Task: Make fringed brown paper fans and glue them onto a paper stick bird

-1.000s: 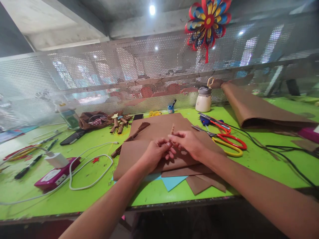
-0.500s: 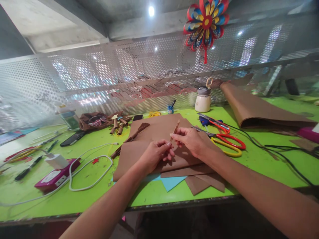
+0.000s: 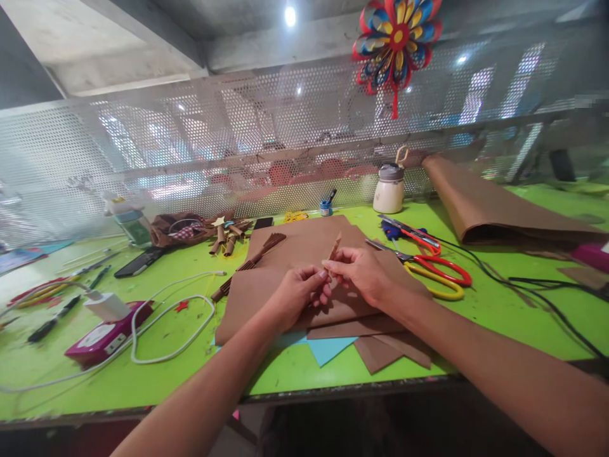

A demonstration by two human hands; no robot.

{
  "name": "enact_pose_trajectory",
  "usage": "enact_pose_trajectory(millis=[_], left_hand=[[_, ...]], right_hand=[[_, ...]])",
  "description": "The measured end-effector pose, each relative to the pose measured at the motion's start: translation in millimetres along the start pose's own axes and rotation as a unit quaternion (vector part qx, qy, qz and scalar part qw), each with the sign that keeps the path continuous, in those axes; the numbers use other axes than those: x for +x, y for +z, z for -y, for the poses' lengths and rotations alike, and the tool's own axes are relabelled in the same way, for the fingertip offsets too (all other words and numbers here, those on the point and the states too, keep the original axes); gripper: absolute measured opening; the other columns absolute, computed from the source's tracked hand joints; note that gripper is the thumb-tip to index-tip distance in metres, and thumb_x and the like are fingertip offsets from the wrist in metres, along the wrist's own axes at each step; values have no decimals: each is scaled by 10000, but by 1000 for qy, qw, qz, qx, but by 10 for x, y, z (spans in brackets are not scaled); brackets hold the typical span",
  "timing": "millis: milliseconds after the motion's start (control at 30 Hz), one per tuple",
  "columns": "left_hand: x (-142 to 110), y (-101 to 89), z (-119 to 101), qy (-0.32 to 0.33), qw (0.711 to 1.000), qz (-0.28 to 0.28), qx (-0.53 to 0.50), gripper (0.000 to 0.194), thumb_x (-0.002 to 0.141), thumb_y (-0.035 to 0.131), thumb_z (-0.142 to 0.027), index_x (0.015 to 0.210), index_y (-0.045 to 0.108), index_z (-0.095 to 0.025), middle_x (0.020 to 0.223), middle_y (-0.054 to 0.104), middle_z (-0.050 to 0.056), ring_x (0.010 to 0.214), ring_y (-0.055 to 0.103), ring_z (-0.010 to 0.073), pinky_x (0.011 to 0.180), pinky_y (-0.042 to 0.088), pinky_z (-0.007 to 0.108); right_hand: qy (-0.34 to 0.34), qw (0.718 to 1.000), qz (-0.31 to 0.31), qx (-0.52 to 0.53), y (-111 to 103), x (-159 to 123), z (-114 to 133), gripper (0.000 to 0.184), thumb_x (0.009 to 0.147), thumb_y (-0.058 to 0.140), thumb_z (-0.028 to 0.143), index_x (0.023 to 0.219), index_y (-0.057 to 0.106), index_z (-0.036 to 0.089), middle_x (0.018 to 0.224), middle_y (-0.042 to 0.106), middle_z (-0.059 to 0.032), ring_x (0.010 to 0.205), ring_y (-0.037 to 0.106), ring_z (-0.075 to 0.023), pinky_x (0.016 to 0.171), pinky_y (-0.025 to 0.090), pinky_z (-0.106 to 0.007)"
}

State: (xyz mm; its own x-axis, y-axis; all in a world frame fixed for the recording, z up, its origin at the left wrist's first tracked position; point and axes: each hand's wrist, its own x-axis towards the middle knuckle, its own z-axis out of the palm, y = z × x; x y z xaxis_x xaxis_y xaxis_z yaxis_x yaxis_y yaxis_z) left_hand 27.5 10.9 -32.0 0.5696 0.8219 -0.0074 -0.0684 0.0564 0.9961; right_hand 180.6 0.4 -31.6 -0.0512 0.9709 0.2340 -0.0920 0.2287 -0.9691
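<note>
My right hand (image 3: 356,270) pinches a thin, pointed strip of brown paper (image 3: 335,246) that looks twisted and stands tilted upward from the fingertips. Close beside it, my left hand (image 3: 304,292) is closed, thumb against forefinger, at the strip's lower end, which the fingers mostly hide. Both hands hover above a stack of brown paper sheets (image 3: 299,247). A fringed brown paper bundle (image 3: 254,261) lies left of my hands. Scissors with red and yellow handles (image 3: 440,273) rest right of my right hand, partly on the paper.
A purple power strip (image 3: 107,336) with a white cable stands at left. Behind are a phone (image 3: 139,261), small brown rolls (image 3: 229,243), a blue jar (image 3: 326,207) and a white bottle (image 3: 389,190). Folded brown paper (image 3: 499,203) and black cords lie right.
My right hand has come slightly lower and closer to my left hand, bringing the strip down with it. The left hand stays nearly where it was.
</note>
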Motion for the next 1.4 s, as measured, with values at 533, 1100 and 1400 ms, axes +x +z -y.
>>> enact_pose_trajectory(millis=[533,1100,1400], left_hand=[[16,-3,13,18,999,-25,14,249,751,617,-344,757,542,-107,594,559,0,438,478,40,395,302,145],[5,-8,-19,-13,999,7,-37,215,729,642,-299,732,534,-113,579,568,1,430,481,44,409,334,152],[14,-21,26,-2,1000,-6,-14,240,762,613,-337,767,552,-105,591,587,18,441,502,51,397,320,148]], right_hand=[[28,999,27,-32,13,-27,0,271,678,655,393,692,594,129,600,559,12,515,460,-80,487,343,-227],[-51,991,-29,-123,18,-34,29,242,693,629,371,622,590,142,526,544,11,472,426,-90,476,335,-239],[-59,992,-19,-107,-1,-18,22,252,710,610,380,620,578,147,524,532,19,479,427,-89,481,332,-235]])
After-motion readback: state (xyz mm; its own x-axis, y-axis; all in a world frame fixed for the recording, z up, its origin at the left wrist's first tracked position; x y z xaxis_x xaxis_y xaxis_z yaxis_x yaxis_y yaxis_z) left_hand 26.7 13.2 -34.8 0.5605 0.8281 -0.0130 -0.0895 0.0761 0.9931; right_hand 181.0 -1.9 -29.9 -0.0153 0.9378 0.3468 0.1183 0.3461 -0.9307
